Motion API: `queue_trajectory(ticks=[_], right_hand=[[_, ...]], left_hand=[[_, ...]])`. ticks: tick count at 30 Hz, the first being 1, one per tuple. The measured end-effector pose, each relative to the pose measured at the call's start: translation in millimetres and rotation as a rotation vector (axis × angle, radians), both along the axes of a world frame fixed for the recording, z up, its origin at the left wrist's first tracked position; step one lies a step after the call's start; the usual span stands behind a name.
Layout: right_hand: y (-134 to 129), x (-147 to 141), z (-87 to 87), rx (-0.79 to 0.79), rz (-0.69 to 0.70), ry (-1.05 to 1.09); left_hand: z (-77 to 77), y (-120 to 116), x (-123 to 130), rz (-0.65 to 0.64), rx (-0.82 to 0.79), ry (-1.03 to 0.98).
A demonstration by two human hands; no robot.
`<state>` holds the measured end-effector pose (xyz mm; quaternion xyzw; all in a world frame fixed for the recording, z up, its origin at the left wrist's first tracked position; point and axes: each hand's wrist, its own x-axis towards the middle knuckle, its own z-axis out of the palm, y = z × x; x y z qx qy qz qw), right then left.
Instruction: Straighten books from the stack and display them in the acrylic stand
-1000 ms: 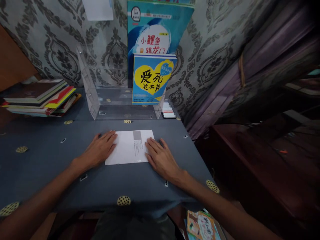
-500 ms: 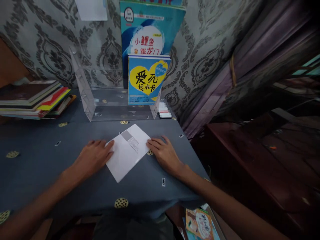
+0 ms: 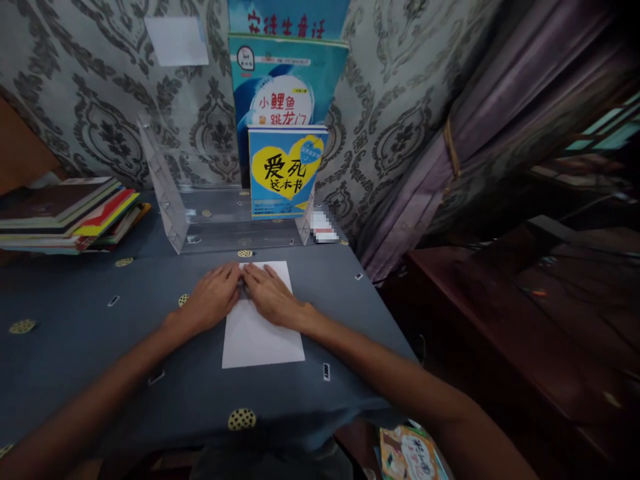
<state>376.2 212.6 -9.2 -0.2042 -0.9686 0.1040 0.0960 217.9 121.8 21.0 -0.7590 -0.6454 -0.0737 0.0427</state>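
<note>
A white sheet of paper (image 3: 263, 341) lies flat on the blue-grey tablecloth, its near edge towards me. My left hand (image 3: 215, 298) rests over the sheet's upper left edge, fingers stretched forward. Beside it, my right hand (image 3: 270, 297) lies palm down across the sheet's upper part, with its fingers extended. The fingertips of both hands meet or almost meet near the upper left of the paper. Most of that upper part is hidden under the hands. Whether the sheet is single or folded, I cannot tell.
Behind the paper, a clear acrylic rack (image 3: 170, 223) holds a blue book with a yellow heart (image 3: 287, 175) and a taller teal book (image 3: 295, 57). Stacked books (image 3: 65, 207) stand at left. More books (image 3: 413, 453) lie below the table's right edge.
The paper has turned from slanted to nearly straight, and its printed text no longer shows. Both hands have moved inward from its sides onto its upper part.
</note>
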Motion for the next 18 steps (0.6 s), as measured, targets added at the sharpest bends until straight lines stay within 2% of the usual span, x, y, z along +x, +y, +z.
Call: queue_trajectory(ticks=[3, 5, 9, 12, 14, 18], right_hand=[[-2, -1, -5.5, -0.008, -0.001, 0.011], [6, 11, -5.6, -0.019, -0.005, 0.000], [33, 48, -4.1, -0.058, -0.071, 0.033], [49, 64, -5.8, -0.149, -0.052, 0.104], [55, 68, -8.0, -0.198, -0.026, 0.141], [56, 65, -11.5, -0.211, -0.033, 0.151]], left_hand=[[-16.5, 9, -12, -0.020, 0.000, -0.044], [-20.0, 8, -14, 0.000, 0.001, -0.034], [-14.0, 4, -11, 0.005, -0.009, -0.003], [-7.4, 8, -6, -0.009, -0.037, 0.053], [-5.4, 15, 0, -0.057, -0.083, 0.062], [-7.4, 23, 19, -0.256, -0.238, -0.025]])
